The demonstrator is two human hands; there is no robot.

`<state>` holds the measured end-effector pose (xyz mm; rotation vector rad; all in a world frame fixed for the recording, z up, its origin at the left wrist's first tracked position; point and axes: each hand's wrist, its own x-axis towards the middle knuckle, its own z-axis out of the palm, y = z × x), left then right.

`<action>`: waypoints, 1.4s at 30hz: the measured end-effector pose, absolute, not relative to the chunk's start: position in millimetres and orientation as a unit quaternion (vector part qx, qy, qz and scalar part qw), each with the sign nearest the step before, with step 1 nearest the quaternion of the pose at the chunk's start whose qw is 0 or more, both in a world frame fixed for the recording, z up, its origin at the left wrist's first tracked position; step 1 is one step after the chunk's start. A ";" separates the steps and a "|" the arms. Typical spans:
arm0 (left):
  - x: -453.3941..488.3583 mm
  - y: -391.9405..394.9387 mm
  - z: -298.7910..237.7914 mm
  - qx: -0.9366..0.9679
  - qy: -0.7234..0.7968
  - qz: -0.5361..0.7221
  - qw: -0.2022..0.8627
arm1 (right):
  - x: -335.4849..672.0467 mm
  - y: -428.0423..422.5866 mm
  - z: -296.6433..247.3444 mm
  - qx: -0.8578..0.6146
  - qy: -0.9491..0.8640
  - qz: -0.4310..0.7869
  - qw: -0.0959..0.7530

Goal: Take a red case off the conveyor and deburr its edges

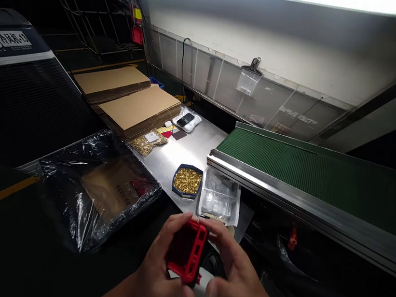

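My left hand (159,260) is wrapped around a small red plastic case (194,255) with a dark, hollow-looking inside and a row of rectangular slots along one side. The case is tilted, and my left thumb presses along its lower edge. My right hand (236,270) is at the right of the case, its fingertips touching the top corner. The right thumb, slightly blurred, stands apart from the case. Just beyond my hands lie a blue tray (174,189) of small brass-coloured parts and a white bin (236,212) with clear plastic bags in it.
A green conveyor belt (272,161) runs along the right. On the metal table (206,137) are a bag of brass-coloured parts (143,146), a phone (186,119) and stacked cardboard sheets (139,106). A plastic-lined box (67,199) stands at left. A clip (254,66) hangs ahead.
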<state>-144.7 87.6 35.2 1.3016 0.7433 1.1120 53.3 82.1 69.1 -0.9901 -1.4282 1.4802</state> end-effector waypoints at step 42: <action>-139.5 107.9 51.1 0.432 0.378 0.483 0.660 | 31.6 59.6 43.0 -0.458 -0.753 0.246 0.403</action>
